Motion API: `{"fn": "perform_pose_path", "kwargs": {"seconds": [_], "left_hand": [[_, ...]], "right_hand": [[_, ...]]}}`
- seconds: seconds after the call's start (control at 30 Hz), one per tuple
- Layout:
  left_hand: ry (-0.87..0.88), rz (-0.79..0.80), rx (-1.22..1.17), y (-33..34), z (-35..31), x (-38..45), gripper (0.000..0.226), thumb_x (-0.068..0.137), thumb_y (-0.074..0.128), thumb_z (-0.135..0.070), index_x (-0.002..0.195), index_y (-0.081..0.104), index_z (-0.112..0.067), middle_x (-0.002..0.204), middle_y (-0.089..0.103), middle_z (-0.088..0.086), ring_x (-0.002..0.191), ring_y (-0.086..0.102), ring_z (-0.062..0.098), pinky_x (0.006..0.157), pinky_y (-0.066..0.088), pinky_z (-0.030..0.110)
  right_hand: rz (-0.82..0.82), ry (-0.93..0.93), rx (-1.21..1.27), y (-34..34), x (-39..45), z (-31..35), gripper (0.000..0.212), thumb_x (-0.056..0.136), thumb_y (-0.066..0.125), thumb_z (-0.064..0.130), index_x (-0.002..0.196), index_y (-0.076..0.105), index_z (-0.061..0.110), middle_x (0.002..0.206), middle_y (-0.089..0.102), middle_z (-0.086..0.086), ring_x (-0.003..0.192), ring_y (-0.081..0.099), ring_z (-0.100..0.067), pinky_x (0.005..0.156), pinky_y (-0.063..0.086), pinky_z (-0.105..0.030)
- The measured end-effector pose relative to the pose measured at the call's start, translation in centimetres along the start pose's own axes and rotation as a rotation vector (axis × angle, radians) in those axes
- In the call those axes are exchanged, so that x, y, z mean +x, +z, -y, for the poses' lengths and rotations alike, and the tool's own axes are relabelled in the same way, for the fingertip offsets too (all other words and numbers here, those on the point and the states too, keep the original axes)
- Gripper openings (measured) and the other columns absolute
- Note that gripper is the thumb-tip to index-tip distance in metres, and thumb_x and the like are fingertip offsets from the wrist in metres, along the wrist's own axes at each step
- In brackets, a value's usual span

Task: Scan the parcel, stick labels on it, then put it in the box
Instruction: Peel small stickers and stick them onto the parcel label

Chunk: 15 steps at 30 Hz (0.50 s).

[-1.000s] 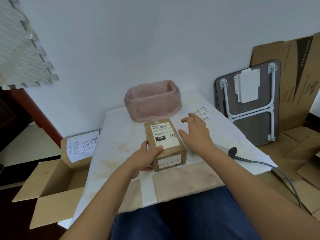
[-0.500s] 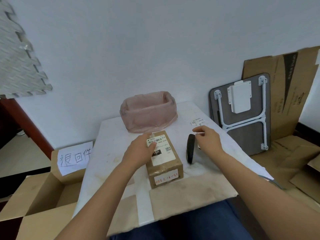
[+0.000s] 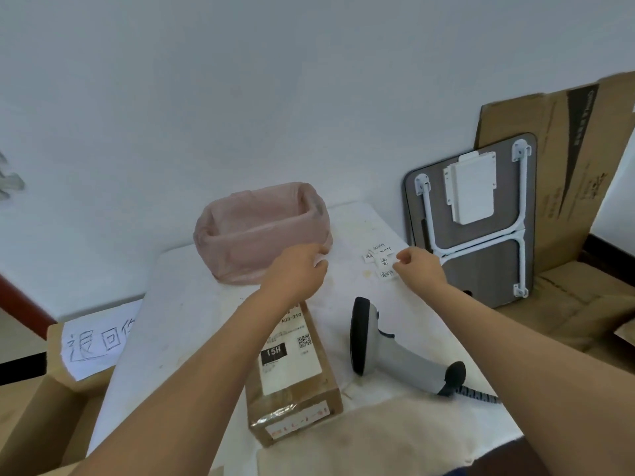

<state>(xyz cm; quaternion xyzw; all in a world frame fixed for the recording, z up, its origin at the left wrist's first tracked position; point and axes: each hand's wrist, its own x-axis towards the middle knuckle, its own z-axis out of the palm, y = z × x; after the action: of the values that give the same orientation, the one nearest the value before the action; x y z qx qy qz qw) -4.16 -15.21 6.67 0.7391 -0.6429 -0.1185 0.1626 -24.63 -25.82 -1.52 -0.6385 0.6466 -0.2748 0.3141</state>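
The parcel [image 3: 295,372], a brown carton with a white shipping label, lies flat on the white table [image 3: 178,321] under my left forearm. To its right the grey and black barcode scanner [image 3: 385,352] rests on the table, held by nobody. Several small white labels [image 3: 379,257] lie at the far right of the table. My right hand [image 3: 421,271] pinches at the nearest one. My left hand [image 3: 299,269] hovers above the table in front of the pink bin, fingers loosely curled, holding nothing. An open cardboard box [image 3: 51,407] with a handwritten paper sign [image 3: 96,341] stands left of the table.
A bin lined with a pink bag [image 3: 261,231] sits at the back of the table. A folded grey lap table [image 3: 481,221] and flattened cardboard [image 3: 567,173] lean on the wall at right. The scanner cable [image 3: 481,396] trails off the right edge.
The scanner now lies on the table, let go. My left hand has left the parcel and lifted toward the far side. My right hand has reached the labels.
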Motion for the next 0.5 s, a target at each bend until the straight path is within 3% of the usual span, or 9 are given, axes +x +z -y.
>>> {"fn": "perform_pose_path", "kwargs": {"seconds": [0.2, 0.37, 0.5], "left_hand": [[-0.006, 0.047, 0.0, 1.1, -1.0, 2.5, 0.039, 0.1, 0.046, -0.029, 0.137, 0.056, -0.026, 0.139, 0.059, 0.002, 0.125, 0.055, 0.023, 0.103, 0.046, 0.038], [0.001, 0.055, -0.002, 1.9, -1.7, 3.3, 0.037, 0.1, 0.046, -0.027, 0.135, 0.058, -0.026, 0.139, 0.06, 0.001, 0.123, 0.057, 0.021, 0.102, 0.046, 0.039], [0.002, 0.06, 0.002, 1.8, -2.2, 3.2, 0.036, 0.099, 0.047, -0.027, 0.133, 0.06, -0.026, 0.134, 0.063, -0.001, 0.12, 0.059, 0.02, 0.101, 0.048, 0.039]], "right_hand": [[0.085, -0.034, -0.236, 1.3, 1.6, -1.1, 0.043, 0.081, 0.068, 0.027, 0.12, 0.06, 0.011, 0.128, 0.048, -0.014, 0.118, 0.051, -0.031, 0.094, 0.046, -0.036], [0.067, -0.047, -0.187, 1.5, 1.9, -1.6, 0.024, 0.08, 0.064, 0.016, 0.103, 0.063, 0.011, 0.117, 0.054, -0.012, 0.112, 0.053, -0.03, 0.088, 0.049, -0.036], [0.038, -0.095, -0.155, 1.4, 1.5, -1.7, 0.006, 0.081, 0.059, 0.014, 0.078, 0.06, 0.018, 0.103, 0.065, -0.009, 0.103, 0.059, -0.03, 0.082, 0.053, -0.039]]}}
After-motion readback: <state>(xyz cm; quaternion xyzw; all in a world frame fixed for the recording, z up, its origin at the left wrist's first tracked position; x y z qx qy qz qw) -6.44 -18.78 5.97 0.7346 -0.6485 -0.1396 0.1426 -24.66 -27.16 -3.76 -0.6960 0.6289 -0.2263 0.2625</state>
